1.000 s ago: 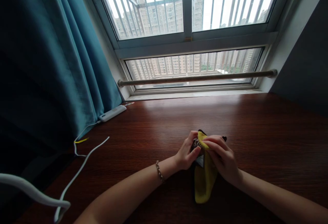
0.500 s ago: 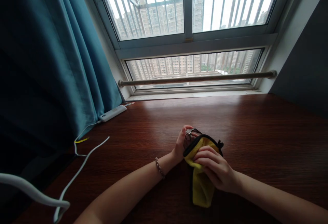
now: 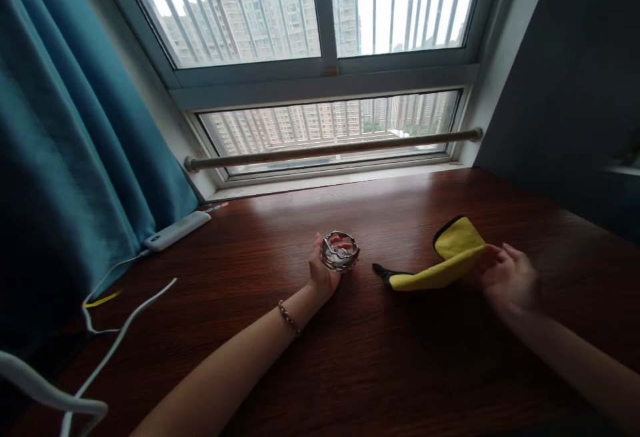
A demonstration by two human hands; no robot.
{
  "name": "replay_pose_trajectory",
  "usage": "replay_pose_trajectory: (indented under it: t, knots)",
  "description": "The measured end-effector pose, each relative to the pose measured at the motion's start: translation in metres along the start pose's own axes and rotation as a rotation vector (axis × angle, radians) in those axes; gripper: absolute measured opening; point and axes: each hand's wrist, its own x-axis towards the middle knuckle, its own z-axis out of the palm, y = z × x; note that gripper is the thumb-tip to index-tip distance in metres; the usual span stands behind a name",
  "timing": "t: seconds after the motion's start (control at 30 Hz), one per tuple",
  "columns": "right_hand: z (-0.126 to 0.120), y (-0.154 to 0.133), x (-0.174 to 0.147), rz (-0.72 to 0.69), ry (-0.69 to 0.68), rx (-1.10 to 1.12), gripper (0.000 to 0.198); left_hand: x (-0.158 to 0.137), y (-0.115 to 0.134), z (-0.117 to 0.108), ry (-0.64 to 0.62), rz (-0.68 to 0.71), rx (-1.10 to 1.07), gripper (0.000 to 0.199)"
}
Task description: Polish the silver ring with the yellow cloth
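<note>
My left hand (image 3: 323, 275) is wrapped round a small clear glass cup (image 3: 341, 251) with a patterned, uneven rim, and its fingers show through the glass. Off to the right, my right hand (image 3: 511, 278) pinches the edge of a yellow cloth (image 3: 443, 273) with black trim. The cloth is folded over and stretches leftward from the fingertips, its black corner pointing at the cup. Cloth and cup are apart. Whether the cloth touches the table, I cannot tell.
Both hands are over a dark reddish-brown wooden table (image 3: 280, 237). A white power strip (image 3: 178, 231) lies at the back left by the blue curtain (image 3: 125, 177). White cables (image 3: 123, 337) run along the left side. Behind the table is a window with a metal rail (image 3: 335, 151).
My right hand has drawn the yellow cloth away from the glass cup to the right. The cup now shows uncovered in my left hand. The view has swung somewhat right.
</note>
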Motion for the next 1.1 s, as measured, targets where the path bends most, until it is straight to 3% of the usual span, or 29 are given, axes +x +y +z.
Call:
replay_pose_trajectory:
  t: [0.07, 0.13, 0.23, 0.33, 0.43, 0.53, 0.63, 0.7, 0.77, 0.87, 0.97, 1.1]
  knots:
    - [-0.024, -0.014, -0.003, 0.033, 0.064, -0.038, 0.025, 0.0, -0.001, 0.0, -0.004, -0.001, -0.005, 0.044]
    - [-0.033, -0.026, -0.006, 0.058, 0.067, -0.112, 0.023, -0.001, -0.001, 0.001, -0.007, 0.005, -0.009, 0.043]
    - [-0.021, -0.036, -0.007, 0.164, 0.062, -0.254, 0.027, -0.001, -0.002, 0.001, -0.003, 0.021, -0.012, 0.043]
    - [0.005, -0.03, -0.004, 0.358, -0.096, -0.338, 0.027, -0.002, -0.001, 0.0, 0.006, 0.037, -0.008, 0.043]
    - [0.025, -0.023, -0.001, 0.323, -0.18, -0.366, 0.016, -0.002, -0.001, 0.0, 0.01, 0.05, 0.001, 0.042]
    - [0.024, -0.032, 0.0, 0.197, -0.193, -0.342, 0.022, -0.002, -0.001, -0.001, 0.009, 0.048, 0.01, 0.042]
    - [-0.017, -0.049, -0.001, -0.027, -0.209, -0.347, 0.027, -0.002, -0.001, -0.001, 0.002, 0.04, 0.016, 0.042]
    - [-0.065, -0.056, 0.0, -0.191, -0.075, -0.401, 0.018, -0.002, -0.002, -0.001, -0.002, 0.04, 0.016, 0.042]
    - [-0.116, -0.055, 0.002, -0.236, 0.078, -0.444, 0.003, -0.002, -0.002, -0.002, -0.005, 0.042, 0.012, 0.042]
    - [-0.17, -0.05, 0.005, -0.232, 0.17, -0.479, 0.004, -0.002, -0.002, -0.002, -0.007, 0.042, 0.009, 0.042]
    - [-0.181, -0.048, 0.005, -0.321, 0.282, -0.435, 0.005, -0.002, -0.002, -0.001, -0.01, 0.039, 0.011, 0.042]
    - [-0.153, -0.049, 0.001, -0.412, 0.264, -0.384, 0.017, -0.003, -0.001, -0.001, -0.006, 0.038, 0.014, 0.041]
